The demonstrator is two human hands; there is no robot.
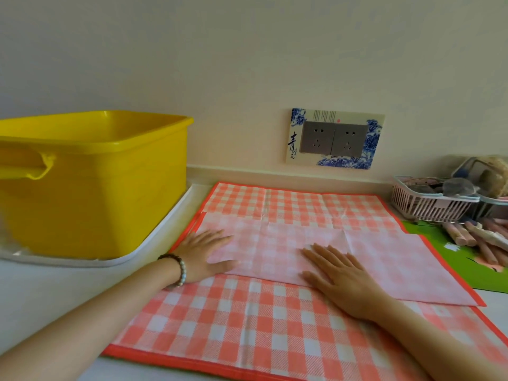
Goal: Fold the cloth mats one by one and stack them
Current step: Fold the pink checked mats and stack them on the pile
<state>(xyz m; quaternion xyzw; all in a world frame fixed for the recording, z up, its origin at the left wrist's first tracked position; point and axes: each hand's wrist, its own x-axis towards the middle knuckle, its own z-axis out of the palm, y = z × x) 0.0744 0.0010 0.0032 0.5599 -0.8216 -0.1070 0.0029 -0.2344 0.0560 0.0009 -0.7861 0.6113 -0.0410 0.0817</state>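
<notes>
Hands press flat with straight fingers, set apart, gripping nothing: the left hand [209, 254] on the left end of a pale flap [398, 265], the right hand [339, 276] near its middle. The flap seems to be a turned-over part of the checked mat [247, 325], though it could be a second cloth; I cannot tell. Its long axis runs left to right across the mat, slanting nearer toward the right. Its free right end lies beyond the right hand, which is the nearer one to it, so smoothing or the next fold would likely go that way.

The mat lies spread on a pale worktop [41, 292] against a wall. A yellow tub [96, 193] stands on a tray [165, 229] just left. A socket [334, 140] is behind, with a pink basket [428, 207] and a green sheet [434, 243] to the right.
</notes>
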